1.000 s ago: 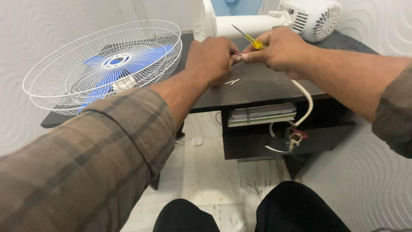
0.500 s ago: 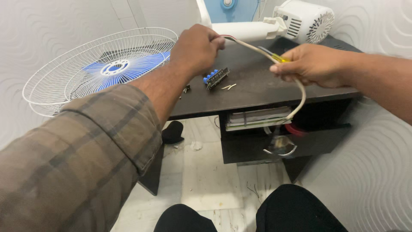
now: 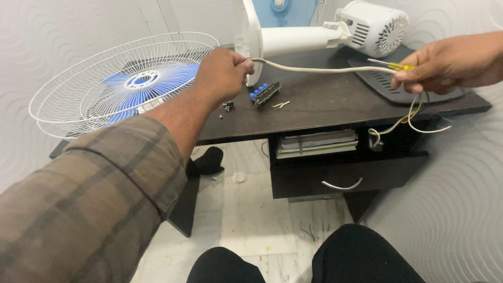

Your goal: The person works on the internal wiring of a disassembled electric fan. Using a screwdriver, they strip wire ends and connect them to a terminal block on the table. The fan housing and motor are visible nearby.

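A dark desk [image 3: 325, 107] fills the middle of the scene. On its left end lies a white fan grille [image 3: 123, 78] with blue blades inside. At the far right rests the white fan motor [image 3: 374, 26] on its pole. The left hand [image 3: 222, 73] is closed around one end of a cream cable [image 3: 325, 68], which runs taut to the right hand [image 3: 445, 63]. That hand pinches the cable together with a yellow screwdriver [image 3: 390, 64]; thin wires hang below it. A small switch block [image 3: 265, 93] with blue buttons lies near the left hand.
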